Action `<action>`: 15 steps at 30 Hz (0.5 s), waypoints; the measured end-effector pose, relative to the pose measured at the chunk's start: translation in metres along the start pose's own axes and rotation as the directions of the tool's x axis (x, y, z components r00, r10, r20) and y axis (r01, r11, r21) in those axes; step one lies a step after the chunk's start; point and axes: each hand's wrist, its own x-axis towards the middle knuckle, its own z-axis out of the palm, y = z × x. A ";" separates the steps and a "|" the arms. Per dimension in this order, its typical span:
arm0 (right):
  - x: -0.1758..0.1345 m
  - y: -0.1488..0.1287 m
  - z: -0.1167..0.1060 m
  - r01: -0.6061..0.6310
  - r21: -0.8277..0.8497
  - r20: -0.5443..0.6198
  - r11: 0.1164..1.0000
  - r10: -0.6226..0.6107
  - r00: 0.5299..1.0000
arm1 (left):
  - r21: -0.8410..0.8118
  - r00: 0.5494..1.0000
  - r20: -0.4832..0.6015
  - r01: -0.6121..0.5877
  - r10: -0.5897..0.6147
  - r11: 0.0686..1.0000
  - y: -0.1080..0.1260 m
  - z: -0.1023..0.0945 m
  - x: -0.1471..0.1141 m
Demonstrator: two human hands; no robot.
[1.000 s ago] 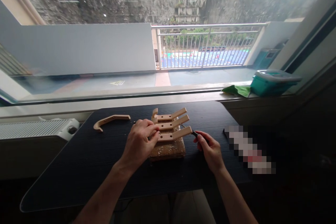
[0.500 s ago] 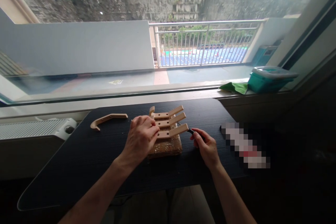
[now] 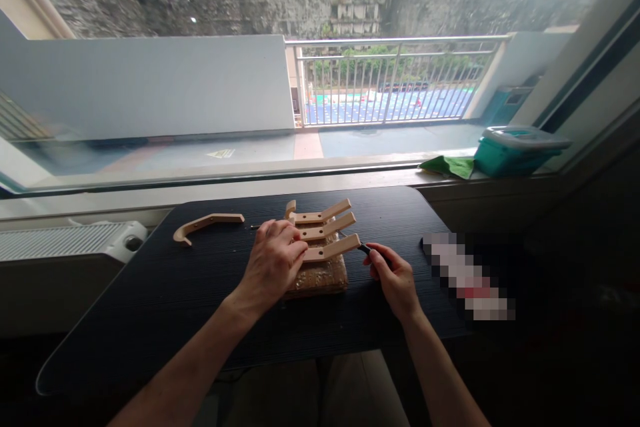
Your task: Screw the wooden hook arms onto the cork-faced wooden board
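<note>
Three bent pale wooden hooks lie side by side across a rough brown block (image 3: pixel 320 279) on the dark table. Two screw holes show in the rear hook (image 3: pixel 311 218); the middle hook (image 3: pixel 334 223) lies just in front of it. My left hand (image 3: pixel 273 260) is closed over the left end of the front hook (image 3: pixel 343 248), covering that end. My right hand (image 3: pixel 396 277) grips a slim black-handled tool (image 3: pixel 365 248), pointing left at the hooks; its working end is hidden. A thin dark rod (image 3: pixel 257 227) pokes out beyond my left fingers.
Another wooden hook (image 3: pixel 213 220) lies alone at the table's back left. A blurred-out pale item (image 3: pixel 465 277) is at the right edge. On the sill sit a green cloth (image 3: pixel 450 167) and a teal box (image 3: pixel 517 153). A white radiator (image 3: pixel 75 245) stands left of the table.
My left hand has shifted slightly right along the front hook, covering one of its holes. More of the thin rod shows left of my fingers. My right hand keeps its grip.
</note>
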 end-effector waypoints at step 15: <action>-0.004 -0.064 -0.005 0.122 -0.233 0.107 0.965 -0.099 0.989 | -0.083 0.990 -0.089 0.106 -0.113 0.991 0.003 0.011 -0.006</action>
